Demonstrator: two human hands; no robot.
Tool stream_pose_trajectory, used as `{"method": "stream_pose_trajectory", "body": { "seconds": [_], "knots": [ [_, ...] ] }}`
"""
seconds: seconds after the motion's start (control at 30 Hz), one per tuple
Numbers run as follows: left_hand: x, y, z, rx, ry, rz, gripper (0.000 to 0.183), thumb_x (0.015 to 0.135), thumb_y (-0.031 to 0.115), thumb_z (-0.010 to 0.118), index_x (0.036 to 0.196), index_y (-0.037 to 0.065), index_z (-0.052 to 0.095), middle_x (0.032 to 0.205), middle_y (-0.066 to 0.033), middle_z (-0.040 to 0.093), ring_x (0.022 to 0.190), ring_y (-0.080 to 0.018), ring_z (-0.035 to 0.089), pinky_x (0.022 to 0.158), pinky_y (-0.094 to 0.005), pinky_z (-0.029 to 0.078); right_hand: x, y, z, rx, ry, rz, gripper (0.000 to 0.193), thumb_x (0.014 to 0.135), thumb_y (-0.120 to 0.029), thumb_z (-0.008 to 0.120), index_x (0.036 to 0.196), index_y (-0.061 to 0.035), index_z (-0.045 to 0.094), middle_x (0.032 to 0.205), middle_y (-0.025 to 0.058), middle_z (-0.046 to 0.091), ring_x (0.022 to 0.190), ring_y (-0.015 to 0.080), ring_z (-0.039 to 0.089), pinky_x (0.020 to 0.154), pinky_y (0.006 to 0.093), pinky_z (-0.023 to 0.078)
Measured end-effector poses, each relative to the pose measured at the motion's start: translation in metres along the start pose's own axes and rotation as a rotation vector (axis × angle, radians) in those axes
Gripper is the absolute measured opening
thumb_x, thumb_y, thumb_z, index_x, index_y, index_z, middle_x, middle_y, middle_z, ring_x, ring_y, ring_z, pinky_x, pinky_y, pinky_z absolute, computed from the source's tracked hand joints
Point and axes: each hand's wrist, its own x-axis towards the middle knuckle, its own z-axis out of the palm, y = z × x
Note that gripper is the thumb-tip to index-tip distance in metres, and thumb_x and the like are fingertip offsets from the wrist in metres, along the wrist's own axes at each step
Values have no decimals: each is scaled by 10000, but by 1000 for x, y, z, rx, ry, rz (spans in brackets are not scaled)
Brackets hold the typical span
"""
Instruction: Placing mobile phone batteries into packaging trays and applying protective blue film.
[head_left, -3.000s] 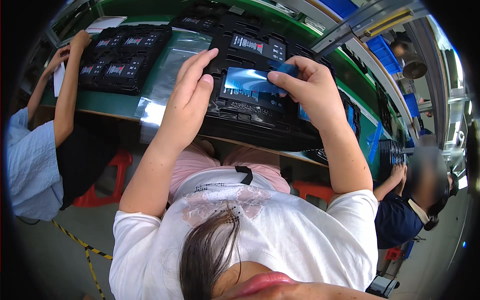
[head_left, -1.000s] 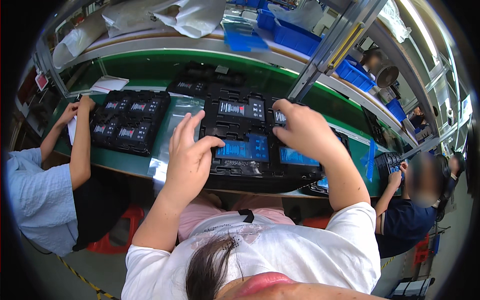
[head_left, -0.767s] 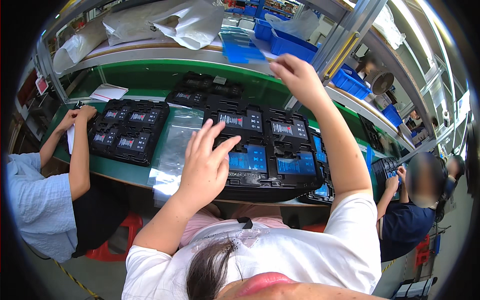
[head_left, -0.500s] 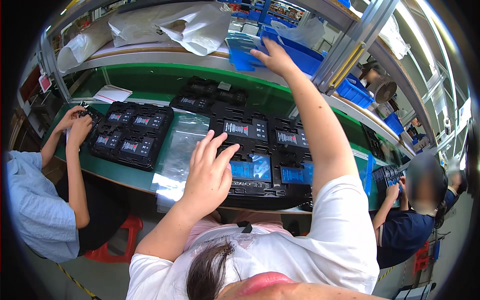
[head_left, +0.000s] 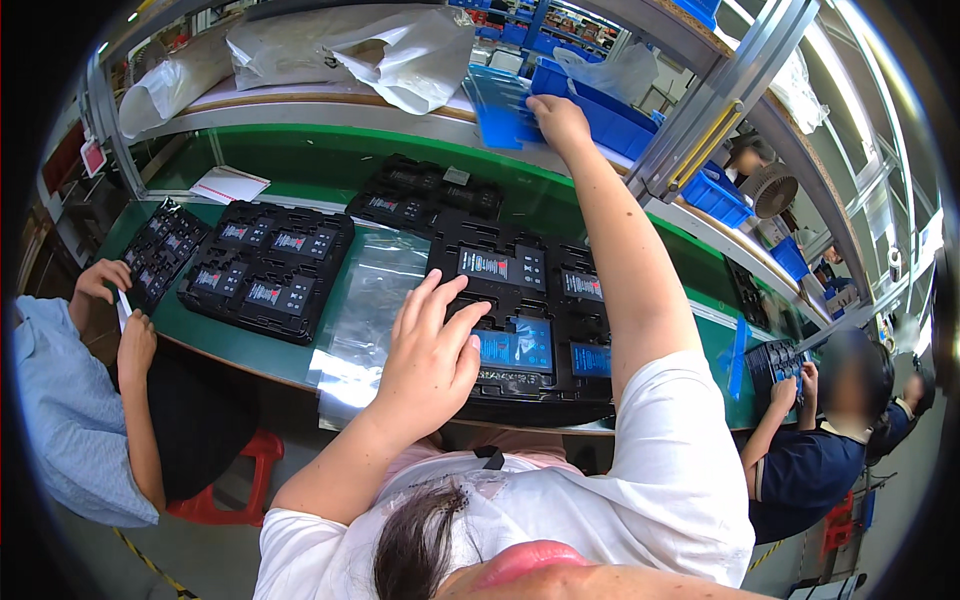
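My right hand (head_left: 562, 124) reaches up to the shelf, its fingers closed at the right edge of a stack of blue film sheets (head_left: 497, 112). My left hand (head_left: 428, 355) hovers over the left side of a black plastic tray (head_left: 510, 388), fingers apart and holding nothing. Flat black battery packs sit in the tray's pockets. A rear pack (head_left: 490, 266) shows its printed label bare; a front pack (head_left: 520, 345) is covered by blue film. My right forearm hides part of the tray's right side.
Left of my tray lie clear plastic sheets (head_left: 375, 283) and another filled black tray (head_left: 318, 308). More trays (head_left: 400, 180) stand behind. A blue bin (head_left: 610, 125) is on the shelf beside a metal post (head_left: 728, 110). Co-workers sit left and right; the left one holds a white strip.
My right hand has lowered onto the blue sheets' edge and its fingers have closed. My left hand has barely moved. The left co-worker's hands have drawn back from their tray.
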Motion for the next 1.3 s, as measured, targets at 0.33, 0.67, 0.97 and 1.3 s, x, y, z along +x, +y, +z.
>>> {"method": "stream_pose_trajectory", "body": {
  "seconds": [0.33, 0.67, 0.97, 1.3],
  "knots": [
    [-2, 1, 1, 15, 5, -11, 315, 836, 117, 550, 1143, 60, 587, 1325, -157, 460, 1301, -388, 351, 1051, -475, 297, -12, -22, 15, -192, -37, 150, 478, 885, -529, 471, 1097, -159, 687, 1104, 117, 659, 1089, 303, 582, 1000, 476, 341],
    [0, 1, 1, -5, 2, -4, 309, 837, 142, 568, 1135, 62, 588, 1328, -155, 457, 1299, -390, 351, 1045, -481, 297, 17, -3, 11, -51, -53, 242, 375, 870, -406, 569, 1043, -100, 700, 1083, 139, 663, 1049, 323, 607, 902, 414, 454],
    [-3, -1, 0, 4, 3, -1, 316, 837, 156, 576, 1139, 63, 585, 1328, -160, 453, 1297, -390, 351, 1041, -481, 299, -7, -47, 3, -206, 190, 124, 291, 840, -292, 578, 964, -58, 697, 1014, 201, 661, 951, 356, 630, 839, 438, 495],
    [1, -2, 3, -21, 26, 14, 315, 832, 202, 582, 1100, 35, 594, 1270, -188, 467, 1267, -403, 363, 1057, -532, 268, -8, -64, -4, -390, 24, 206, 454, 751, -434, 649, 997, -54, 691, 1013, 187, 671, 942, 334, 649, 805, 425, 504]
  ]
}}
